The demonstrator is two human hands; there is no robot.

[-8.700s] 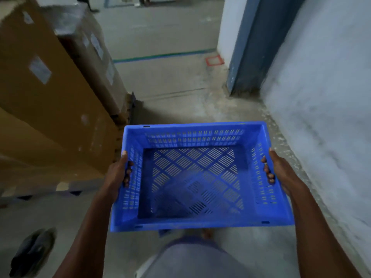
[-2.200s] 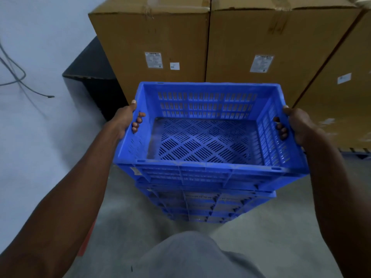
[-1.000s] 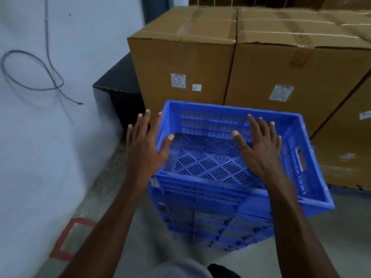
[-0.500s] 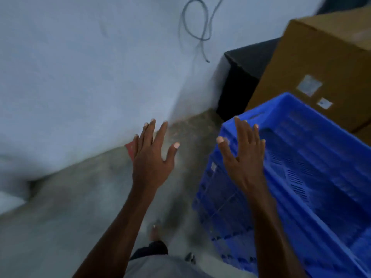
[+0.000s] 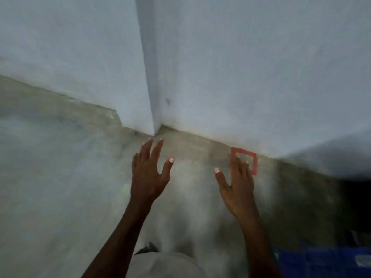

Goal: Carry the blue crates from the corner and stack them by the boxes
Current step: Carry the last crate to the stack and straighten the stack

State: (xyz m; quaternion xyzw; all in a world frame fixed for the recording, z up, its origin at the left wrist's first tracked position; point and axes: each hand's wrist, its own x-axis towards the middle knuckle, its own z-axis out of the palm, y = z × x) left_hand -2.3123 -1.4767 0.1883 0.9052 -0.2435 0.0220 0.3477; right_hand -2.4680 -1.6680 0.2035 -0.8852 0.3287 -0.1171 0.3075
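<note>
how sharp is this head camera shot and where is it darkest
Head view: soft throughout with motion blur; left hand and right hand are the clearest parts, the blue crates smear at bottom right, and the darkest patch lies at the right edge above them.

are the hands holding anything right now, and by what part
Nothing is held. The left hand and the right hand are both open with fingers spread, above bare floor. The blue crate sits apart at lower right.

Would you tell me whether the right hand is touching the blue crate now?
Apart. The head view shows the right hand open over bare floor, with the blue crate low in the corner.
</note>
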